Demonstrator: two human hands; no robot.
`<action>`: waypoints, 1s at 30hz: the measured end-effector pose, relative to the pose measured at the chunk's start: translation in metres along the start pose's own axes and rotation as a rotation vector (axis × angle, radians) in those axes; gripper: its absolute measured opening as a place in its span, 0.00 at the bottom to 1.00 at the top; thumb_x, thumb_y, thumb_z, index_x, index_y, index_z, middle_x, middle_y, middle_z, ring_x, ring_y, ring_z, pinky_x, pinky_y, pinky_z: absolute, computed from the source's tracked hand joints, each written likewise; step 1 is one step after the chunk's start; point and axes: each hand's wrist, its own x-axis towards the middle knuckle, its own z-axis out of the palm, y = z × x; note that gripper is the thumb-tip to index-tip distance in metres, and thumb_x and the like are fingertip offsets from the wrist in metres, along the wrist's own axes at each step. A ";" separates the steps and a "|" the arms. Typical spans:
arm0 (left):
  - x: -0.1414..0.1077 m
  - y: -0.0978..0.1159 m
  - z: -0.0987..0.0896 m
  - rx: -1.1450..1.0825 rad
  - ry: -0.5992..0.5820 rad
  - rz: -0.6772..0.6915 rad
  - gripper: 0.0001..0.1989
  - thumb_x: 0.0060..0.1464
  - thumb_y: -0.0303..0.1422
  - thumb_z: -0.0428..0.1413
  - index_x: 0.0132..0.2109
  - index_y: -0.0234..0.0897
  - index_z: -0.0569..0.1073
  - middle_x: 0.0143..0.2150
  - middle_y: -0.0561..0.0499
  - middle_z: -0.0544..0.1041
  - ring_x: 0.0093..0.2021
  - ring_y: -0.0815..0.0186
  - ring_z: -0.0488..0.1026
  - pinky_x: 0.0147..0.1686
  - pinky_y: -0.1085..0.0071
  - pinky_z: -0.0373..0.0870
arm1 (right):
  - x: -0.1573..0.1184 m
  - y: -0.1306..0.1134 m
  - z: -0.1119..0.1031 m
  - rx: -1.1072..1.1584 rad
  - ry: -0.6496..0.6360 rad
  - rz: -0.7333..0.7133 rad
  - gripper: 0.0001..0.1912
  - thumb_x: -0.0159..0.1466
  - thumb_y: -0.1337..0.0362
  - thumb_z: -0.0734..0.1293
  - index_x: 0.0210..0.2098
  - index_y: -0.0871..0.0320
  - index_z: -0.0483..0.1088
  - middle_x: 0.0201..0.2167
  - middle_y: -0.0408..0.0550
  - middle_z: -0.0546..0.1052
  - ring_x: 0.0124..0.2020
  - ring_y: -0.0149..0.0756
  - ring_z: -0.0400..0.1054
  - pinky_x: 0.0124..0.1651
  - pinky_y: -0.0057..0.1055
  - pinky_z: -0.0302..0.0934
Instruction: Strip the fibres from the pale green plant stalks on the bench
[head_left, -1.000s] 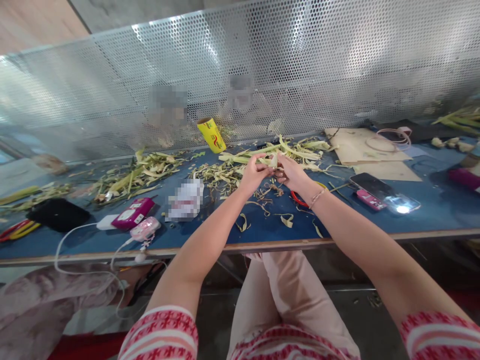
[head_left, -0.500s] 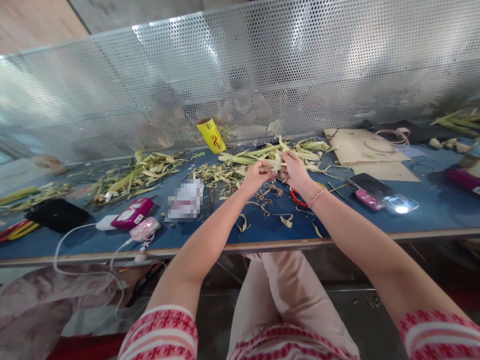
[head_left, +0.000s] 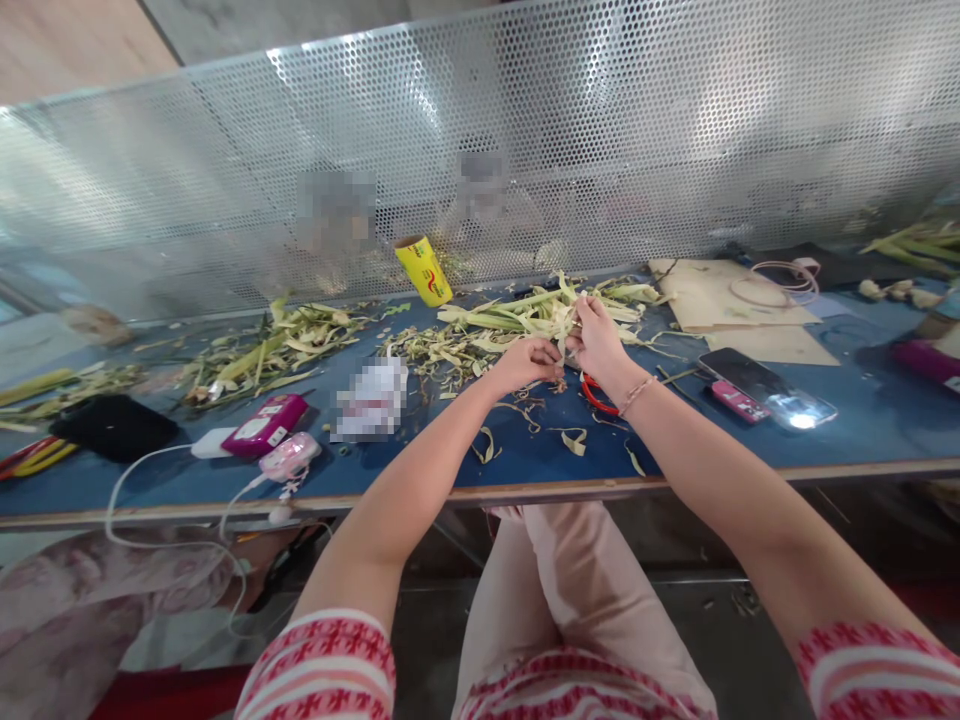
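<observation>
Head view shows our right hand [head_left: 600, 341] pinching a pale-green, thin, leafy husk strip [head_left: 563, 323], probably for steadiness, beside our curled left hand [head_left: 527, 364], whose grip we cannot tell.

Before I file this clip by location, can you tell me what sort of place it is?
Probably a workroom: a long blue table holds loose heaps of husk-like strips, and a perforated metal screen stands along its far side.
</observation>
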 end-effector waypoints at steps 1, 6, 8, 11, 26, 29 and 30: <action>0.001 -0.001 0.000 0.032 -0.023 0.004 0.18 0.32 0.27 0.68 0.31 0.32 0.69 0.21 0.55 0.75 0.24 0.71 0.73 0.31 0.72 0.70 | 0.000 0.000 0.000 0.007 0.003 -0.002 0.13 0.67 0.61 0.60 0.28 0.55 0.52 0.19 0.31 0.55 0.12 0.18 0.41 0.14 0.19 0.39; 0.003 -0.004 0.000 0.084 -0.019 0.086 0.18 0.32 0.27 0.67 0.30 0.33 0.67 0.23 0.57 0.74 0.26 0.72 0.71 0.34 0.71 0.67 | -0.002 0.000 0.001 0.022 -0.001 -0.011 0.12 0.69 0.65 0.57 0.27 0.55 0.54 0.19 0.32 0.56 0.12 0.18 0.41 0.13 0.19 0.39; 0.003 -0.002 0.001 0.008 0.012 0.089 0.16 0.35 0.28 0.66 0.32 0.33 0.67 0.25 0.56 0.73 0.27 0.71 0.71 0.36 0.71 0.67 | -0.002 0.001 0.002 0.021 -0.002 -0.008 0.12 0.69 0.65 0.57 0.27 0.55 0.54 0.18 0.32 0.56 0.12 0.18 0.42 0.13 0.19 0.39; 0.003 0.002 0.002 -0.161 0.074 0.043 0.09 0.45 0.30 0.61 0.31 0.33 0.68 0.25 0.55 0.73 0.27 0.72 0.71 0.35 0.72 0.68 | -0.002 0.001 0.002 0.020 -0.009 -0.002 0.13 0.69 0.65 0.57 0.27 0.55 0.53 0.17 0.32 0.54 0.12 0.18 0.41 0.14 0.19 0.39; 0.004 0.005 0.013 -0.535 0.343 -0.008 0.11 0.58 0.38 0.53 0.32 0.35 0.64 0.18 0.57 0.68 0.17 0.72 0.67 0.23 0.74 0.67 | -0.012 0.013 0.008 -0.017 -0.168 -0.011 0.13 0.65 0.61 0.63 0.28 0.54 0.54 0.18 0.32 0.53 0.13 0.18 0.41 0.15 0.19 0.38; 0.005 0.006 0.011 -0.607 0.293 -0.074 0.13 0.58 0.39 0.53 0.30 0.34 0.67 0.16 0.56 0.66 0.16 0.73 0.65 0.20 0.76 0.65 | -0.012 0.014 0.008 -0.046 -0.182 -0.001 0.14 0.63 0.59 0.64 0.28 0.54 0.53 0.18 0.32 0.53 0.13 0.19 0.42 0.15 0.19 0.38; 0.005 0.007 0.010 -0.633 0.284 -0.103 0.14 0.58 0.39 0.53 0.30 0.34 0.67 0.16 0.56 0.66 0.16 0.74 0.64 0.19 0.76 0.64 | -0.011 0.015 0.008 -0.058 -0.183 -0.001 0.15 0.63 0.58 0.65 0.29 0.54 0.53 0.17 0.32 0.53 0.13 0.19 0.43 0.15 0.20 0.39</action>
